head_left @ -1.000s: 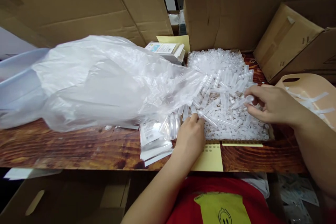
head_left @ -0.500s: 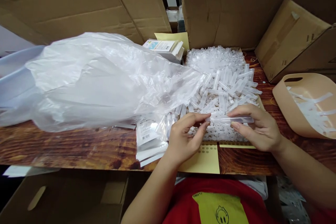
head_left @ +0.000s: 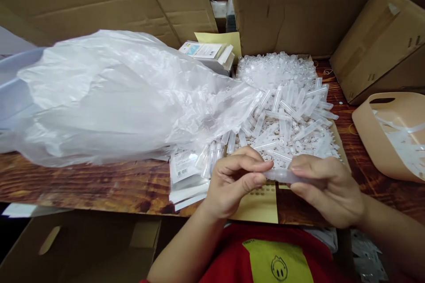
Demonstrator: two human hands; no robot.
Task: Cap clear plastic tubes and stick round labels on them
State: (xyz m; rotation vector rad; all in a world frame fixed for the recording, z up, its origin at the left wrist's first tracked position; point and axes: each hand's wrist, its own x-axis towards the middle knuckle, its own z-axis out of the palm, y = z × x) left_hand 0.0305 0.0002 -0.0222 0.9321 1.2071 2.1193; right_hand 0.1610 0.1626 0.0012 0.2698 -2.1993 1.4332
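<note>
Pinching one clear tube (head_left: 282, 175): left hand (head_left: 232, 185), right hand (head_left: 327, 188), both grips closed.

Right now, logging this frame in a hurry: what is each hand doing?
Left hand: closed, pinching one end of the clear tube.
Right hand: closed around the tube's other end.

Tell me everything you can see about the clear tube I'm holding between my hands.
The clear tube is a slim, see-through plastic cylinder, lying roughly level, just above the near edge of the wooden table. The left hand pinches its left end with thumb and fingers; the right hand wraps the other end, hiding it. Whether it has a cap or contents cannot be told. It is held in front of the pile of like tubes.
</note>
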